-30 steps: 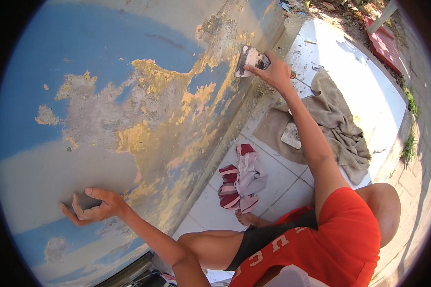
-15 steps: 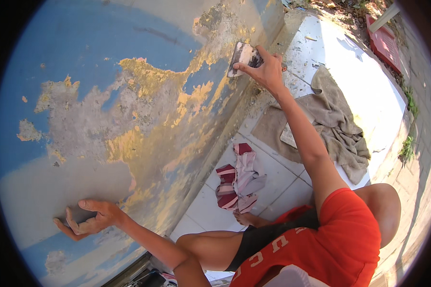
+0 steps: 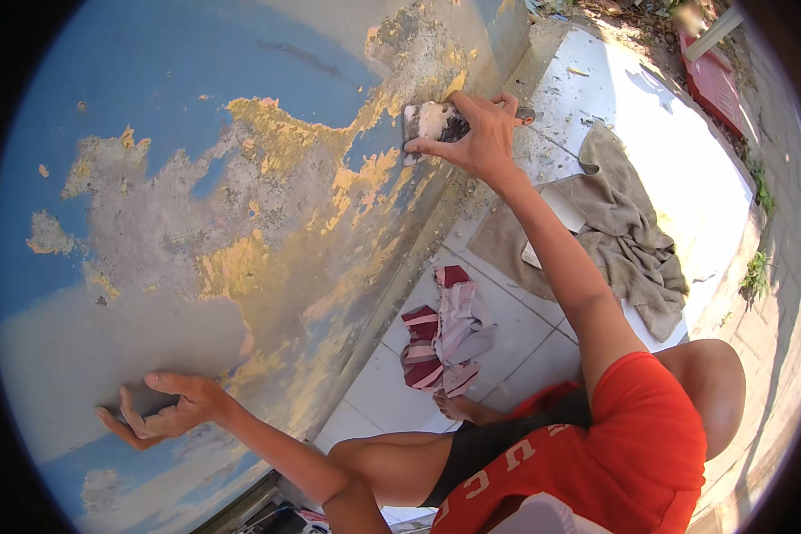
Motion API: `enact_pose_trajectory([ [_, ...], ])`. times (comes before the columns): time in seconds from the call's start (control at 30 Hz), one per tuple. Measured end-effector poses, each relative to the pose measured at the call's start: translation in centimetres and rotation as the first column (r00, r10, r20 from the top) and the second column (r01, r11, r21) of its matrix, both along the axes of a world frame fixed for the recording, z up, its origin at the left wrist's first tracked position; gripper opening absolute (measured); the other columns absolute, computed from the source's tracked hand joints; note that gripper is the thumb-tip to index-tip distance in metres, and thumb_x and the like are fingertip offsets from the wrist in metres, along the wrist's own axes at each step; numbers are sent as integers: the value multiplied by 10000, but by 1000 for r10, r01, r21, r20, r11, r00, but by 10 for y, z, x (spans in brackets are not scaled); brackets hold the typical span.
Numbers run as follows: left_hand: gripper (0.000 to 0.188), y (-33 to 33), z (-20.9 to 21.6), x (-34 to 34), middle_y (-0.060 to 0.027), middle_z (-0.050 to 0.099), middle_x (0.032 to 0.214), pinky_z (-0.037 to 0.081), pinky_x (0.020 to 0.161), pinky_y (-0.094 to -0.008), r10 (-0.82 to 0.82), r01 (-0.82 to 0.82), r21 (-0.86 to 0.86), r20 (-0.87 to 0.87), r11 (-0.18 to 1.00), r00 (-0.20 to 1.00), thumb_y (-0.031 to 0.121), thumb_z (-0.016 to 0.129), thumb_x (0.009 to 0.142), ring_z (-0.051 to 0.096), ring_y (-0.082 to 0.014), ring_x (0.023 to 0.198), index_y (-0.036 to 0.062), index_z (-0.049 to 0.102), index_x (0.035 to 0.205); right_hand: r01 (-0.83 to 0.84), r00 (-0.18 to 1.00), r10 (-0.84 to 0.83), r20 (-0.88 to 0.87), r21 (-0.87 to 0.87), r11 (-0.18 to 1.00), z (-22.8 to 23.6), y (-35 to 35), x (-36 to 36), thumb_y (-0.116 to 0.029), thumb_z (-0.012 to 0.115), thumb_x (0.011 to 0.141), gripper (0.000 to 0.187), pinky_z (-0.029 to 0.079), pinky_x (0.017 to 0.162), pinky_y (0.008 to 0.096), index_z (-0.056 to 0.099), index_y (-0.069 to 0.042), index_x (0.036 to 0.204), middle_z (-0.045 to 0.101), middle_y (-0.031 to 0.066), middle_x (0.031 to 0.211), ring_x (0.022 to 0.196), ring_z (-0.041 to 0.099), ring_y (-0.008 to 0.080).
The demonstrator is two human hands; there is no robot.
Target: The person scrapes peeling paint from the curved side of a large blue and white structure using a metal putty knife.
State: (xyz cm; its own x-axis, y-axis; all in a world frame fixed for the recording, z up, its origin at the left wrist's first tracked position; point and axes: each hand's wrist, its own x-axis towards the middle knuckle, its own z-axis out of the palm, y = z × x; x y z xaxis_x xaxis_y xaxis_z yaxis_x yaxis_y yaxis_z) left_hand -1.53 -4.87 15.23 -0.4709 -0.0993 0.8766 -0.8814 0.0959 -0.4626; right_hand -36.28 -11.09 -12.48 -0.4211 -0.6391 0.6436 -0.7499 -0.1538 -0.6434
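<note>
A wide putty knife [image 3: 427,123], its blade smeared with white and dark residue, is gripped in my right hand [image 3: 487,142]. The blade lies against the wall [image 3: 169,84], where blue paint gives way to yellowish and grey bare patches. Part of the handle shows past my fingers, with a reddish end. Lower down on the wall, my left hand [image 3: 173,408] is open, fingers curved and apart, holding nothing. It is at the wall's surface over blue and grey areas; whether the fingertips press on it I cannot tell.
Beside the wall, white floor tiles [image 3: 365,384] carry a crumpled striped maroon-and-pink cloth [image 3: 454,331]. A brown-grey cloth [image 3: 636,254] lies farther right, with a pale flat piece [image 3: 565,209] on it. Loose flakes gather along the wall's foot. A red plastic item [image 3: 714,89] stands at the far right.
My right hand has moved the putty knife left and slightly down along the wall, and its blade has turned. The left hand has hardly moved.
</note>
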Motion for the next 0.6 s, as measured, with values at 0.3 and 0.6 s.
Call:
enact_pose_trajectory([
  [0.3,370,0,0,7,-163,403,1379,385,1045,-507,-70,70,26,-16,997,997,369,575,971,397,-308,1321,24,548,1104,-412,907,390,161,139,901,-6,39,45,-676,797,643,681,399,805,382,697,-61,919,643,79,676,634,564,258],
  [0.6,468,56,-34,-70,-110,647,1093,443,927,-475,-312,224,861,-81,457,947,311,829,760,586,-321,1035,78,654,1127,-882,441,871,-218,73,465,87,74,96,-493,724,832,440,402,816,394,592,-85,933,599,71,731,687,582,272],
])
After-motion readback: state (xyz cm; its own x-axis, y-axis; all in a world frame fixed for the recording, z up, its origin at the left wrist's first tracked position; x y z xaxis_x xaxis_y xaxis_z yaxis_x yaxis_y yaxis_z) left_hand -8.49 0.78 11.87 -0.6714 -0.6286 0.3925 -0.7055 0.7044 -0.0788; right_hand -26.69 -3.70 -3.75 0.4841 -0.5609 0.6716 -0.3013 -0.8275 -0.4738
